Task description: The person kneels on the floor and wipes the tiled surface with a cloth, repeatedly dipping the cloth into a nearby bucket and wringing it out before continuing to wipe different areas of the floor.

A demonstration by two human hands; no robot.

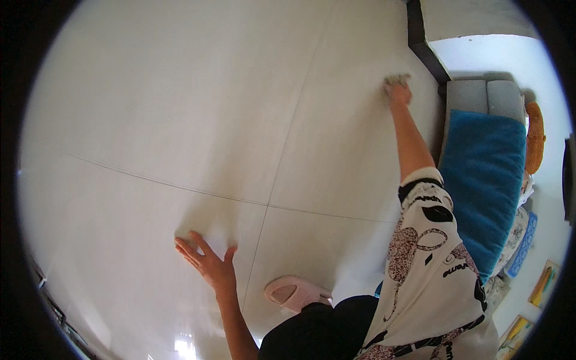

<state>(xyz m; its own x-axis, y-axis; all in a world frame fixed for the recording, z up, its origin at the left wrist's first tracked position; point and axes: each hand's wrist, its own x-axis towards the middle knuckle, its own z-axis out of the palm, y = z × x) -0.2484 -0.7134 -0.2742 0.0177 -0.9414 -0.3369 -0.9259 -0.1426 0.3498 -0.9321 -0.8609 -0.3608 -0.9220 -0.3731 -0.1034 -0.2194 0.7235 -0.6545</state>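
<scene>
A crumpled greyish cloth [396, 80] lies against the pale tiled floor [171, 108], under the fingers of my right hand [400, 93]. That arm is stretched far forward, and both hand and cloth look blurred. Lower in the picture, my left hand [209, 261] is spread with fingers apart and holds nothing. It is over the floor or resting on it; I cannot tell which. Thin joints between the tiles cross close to the middle of the view.
To the right stands a grey sofa [468, 94] with a blue cover [483, 180]. An orange-brown plush item [534, 137] sits along its far side. Dark skirting [429, 58] edges the wall ahead. A pink slipper [299, 292] is on my foot.
</scene>
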